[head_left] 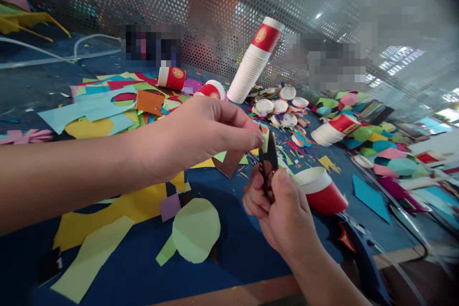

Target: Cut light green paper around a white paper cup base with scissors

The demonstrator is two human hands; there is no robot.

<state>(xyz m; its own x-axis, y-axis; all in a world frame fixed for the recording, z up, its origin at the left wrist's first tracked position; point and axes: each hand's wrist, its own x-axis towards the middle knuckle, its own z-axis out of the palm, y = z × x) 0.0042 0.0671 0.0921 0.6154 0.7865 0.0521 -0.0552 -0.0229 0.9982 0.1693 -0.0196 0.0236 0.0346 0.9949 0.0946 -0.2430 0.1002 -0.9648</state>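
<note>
My right hand (279, 201) is closed round a pair of dark scissors (268, 162), their blades pointing up and away from me. At the blades, my left hand (211, 129) pinches a small piece of light green paper (265, 141), which sits between or right against them; which of the two I cannot tell. Below the hands on the blue table lie a pale green paper circle (196, 230), a purple paper square (169, 207) and a pale green strip (93, 258). A red and white paper cup (321, 191) stands tilted in view just right of my right hand.
A tall stack of paper cups (251, 64) rises at the back. Beside it are several round white lids (279, 105). Coloured paper sheets (93, 105) pile up at the left. A blue glue gun (362, 248) with an orange trigger lies at the front right, near the table edge.
</note>
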